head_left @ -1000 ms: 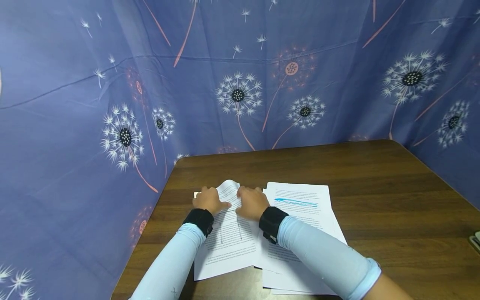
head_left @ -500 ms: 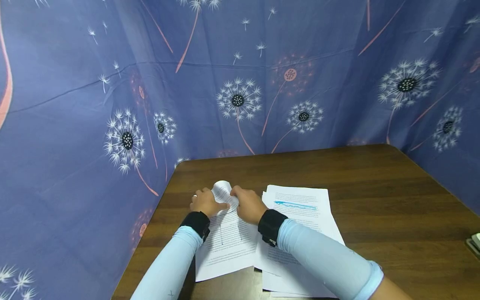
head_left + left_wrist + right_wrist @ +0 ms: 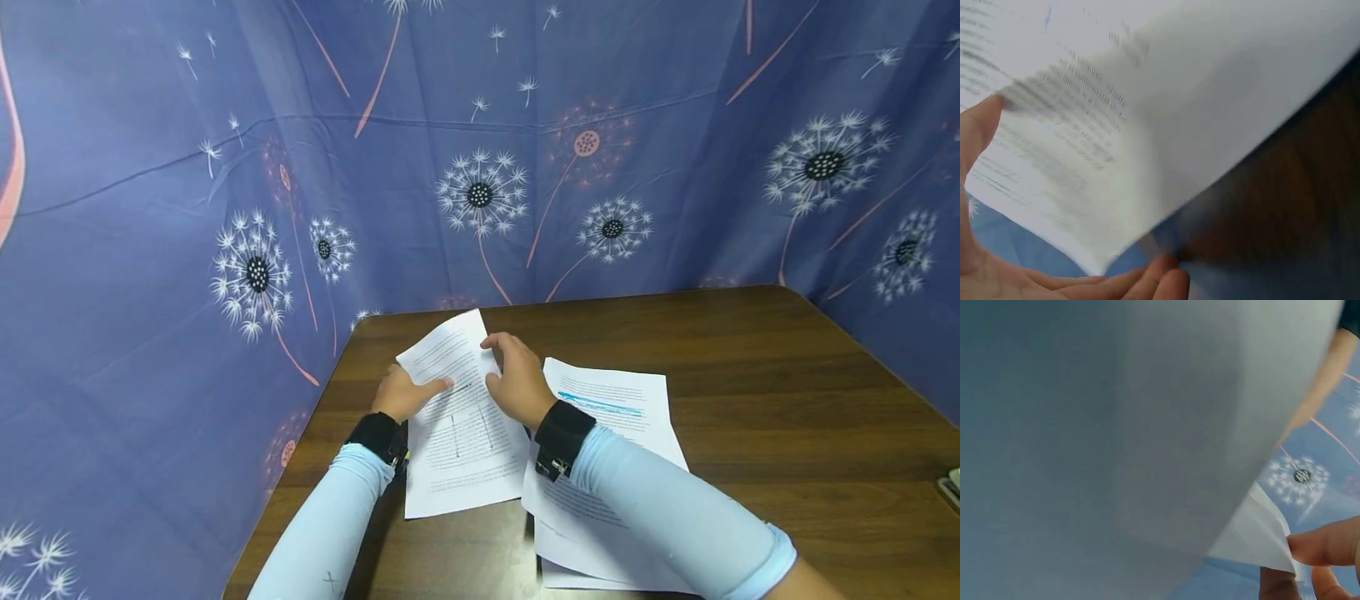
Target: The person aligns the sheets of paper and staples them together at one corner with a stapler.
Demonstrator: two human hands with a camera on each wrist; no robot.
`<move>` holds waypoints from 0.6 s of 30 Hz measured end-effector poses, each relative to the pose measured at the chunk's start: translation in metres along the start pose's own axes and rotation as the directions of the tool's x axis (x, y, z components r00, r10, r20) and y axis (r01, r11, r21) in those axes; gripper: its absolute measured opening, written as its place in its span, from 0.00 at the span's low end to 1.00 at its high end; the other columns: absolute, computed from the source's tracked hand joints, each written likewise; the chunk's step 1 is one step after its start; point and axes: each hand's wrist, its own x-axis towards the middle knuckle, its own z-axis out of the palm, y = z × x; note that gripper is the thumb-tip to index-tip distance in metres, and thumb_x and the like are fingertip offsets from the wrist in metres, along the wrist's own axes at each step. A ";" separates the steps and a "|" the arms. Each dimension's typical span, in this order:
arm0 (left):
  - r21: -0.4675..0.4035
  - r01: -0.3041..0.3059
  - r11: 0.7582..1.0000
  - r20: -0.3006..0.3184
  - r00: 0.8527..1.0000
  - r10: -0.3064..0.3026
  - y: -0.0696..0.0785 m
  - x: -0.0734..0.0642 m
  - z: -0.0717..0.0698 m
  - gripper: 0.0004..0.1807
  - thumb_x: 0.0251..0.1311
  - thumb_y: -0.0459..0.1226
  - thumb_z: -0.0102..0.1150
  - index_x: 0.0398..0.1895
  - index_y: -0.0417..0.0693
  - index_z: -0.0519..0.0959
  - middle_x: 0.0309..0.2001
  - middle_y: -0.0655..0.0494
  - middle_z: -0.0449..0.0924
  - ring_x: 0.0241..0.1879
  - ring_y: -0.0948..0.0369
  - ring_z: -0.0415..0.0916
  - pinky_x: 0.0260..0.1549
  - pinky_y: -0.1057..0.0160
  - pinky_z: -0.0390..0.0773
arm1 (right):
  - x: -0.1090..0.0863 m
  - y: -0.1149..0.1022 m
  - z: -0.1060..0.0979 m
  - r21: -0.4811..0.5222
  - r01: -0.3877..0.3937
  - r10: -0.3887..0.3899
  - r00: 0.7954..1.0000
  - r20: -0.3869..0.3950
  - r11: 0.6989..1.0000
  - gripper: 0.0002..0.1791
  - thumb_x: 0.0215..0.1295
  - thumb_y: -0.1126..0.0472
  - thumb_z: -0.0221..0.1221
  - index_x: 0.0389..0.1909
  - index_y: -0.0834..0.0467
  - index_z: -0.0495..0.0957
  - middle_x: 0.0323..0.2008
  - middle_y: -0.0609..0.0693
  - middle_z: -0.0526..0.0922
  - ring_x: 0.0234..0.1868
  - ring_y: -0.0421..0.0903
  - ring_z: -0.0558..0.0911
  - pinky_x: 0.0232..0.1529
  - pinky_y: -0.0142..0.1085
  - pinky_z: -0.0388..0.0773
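A white printed sheet of paper [image 3: 457,458] is raised at the left part of the table, its far edge slanting up. My left hand [image 3: 401,393] holds its left side, thumb [image 3: 979,128] lying on the printed face and the other fingers low behind the edge in the left wrist view. On the opposite side my right hand [image 3: 521,385] pinches the sheet's edge, fingertips [image 3: 1310,547] meeting at a white corner in the right wrist view. Two pen lines mark the text. Blurred paper fills most of the right wrist view.
Right of the held sheet, several loose printed papers [image 3: 652,400] overlap, the top one with blue marker strokes. They lie on the brown wooden table [image 3: 787,400]. A blue dandelion-print cloth [image 3: 390,208] hangs behind it. A small object [image 3: 951,490] sits at the right edge.
The sheet, bunched and curled at its far end before, is now straighter and lifted, its near edge farther away. Both hands have moved slightly apart, the right one forward.
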 end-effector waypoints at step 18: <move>-0.446 -0.076 0.892 0.060 0.992 0.114 0.016 -0.001 0.008 0.23 0.67 0.36 0.65 0.63 0.39 0.76 0.41 0.45 0.85 0.35 0.55 0.84 0.34 0.60 0.82 | -0.019 0.022 -0.057 0.032 -0.054 0.057 0.994 -0.098 0.998 0.29 0.64 0.68 0.63 0.65 0.58 0.69 0.54 0.54 0.76 0.49 0.54 0.77 0.50 0.44 0.74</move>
